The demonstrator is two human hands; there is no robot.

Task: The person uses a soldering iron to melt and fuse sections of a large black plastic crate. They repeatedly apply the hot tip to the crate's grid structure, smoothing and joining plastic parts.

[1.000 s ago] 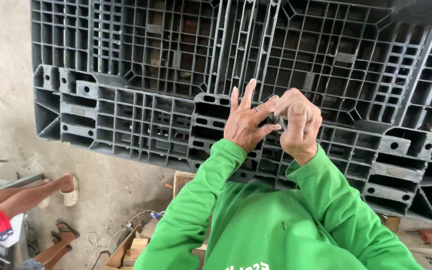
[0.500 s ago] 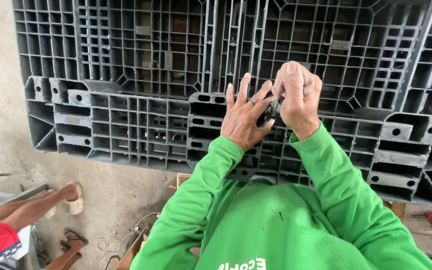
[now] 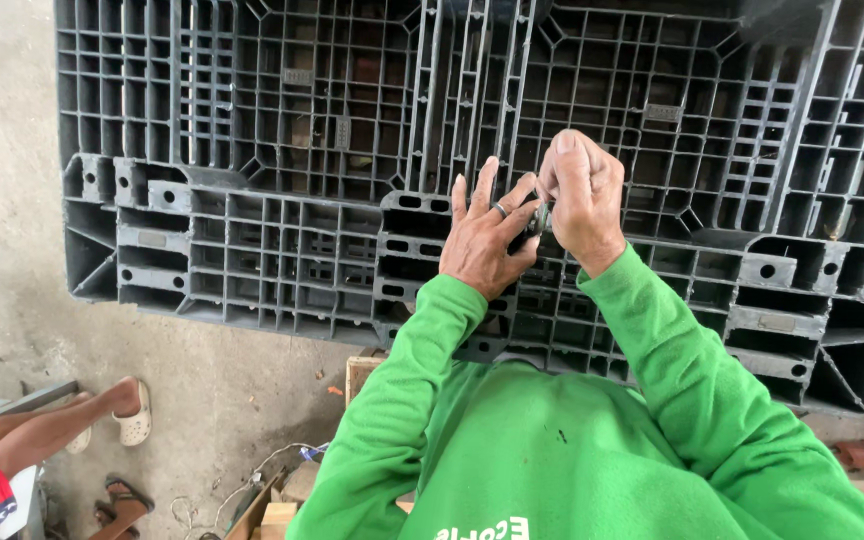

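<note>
The person holds both hands up in front of a dark grey plastic pallet that stands on its edge on the concrete floor. The right hand is curled tight around a small dark object, pinched between thumb and fingers; what it is cannot be told, since most of it is hidden. The left hand, with a ring on one finger, has its fingers spread and slightly bent, and its fingertips touch the same object from the side, so the object sits between the two hands, near the pallet's lower middle ribs. The work on this small piece looks under way rather than finished: both hands are on it, and nothing shows it fixed to the pallet. At the floor's lower left, another person's sandalled feet rest.
</note>
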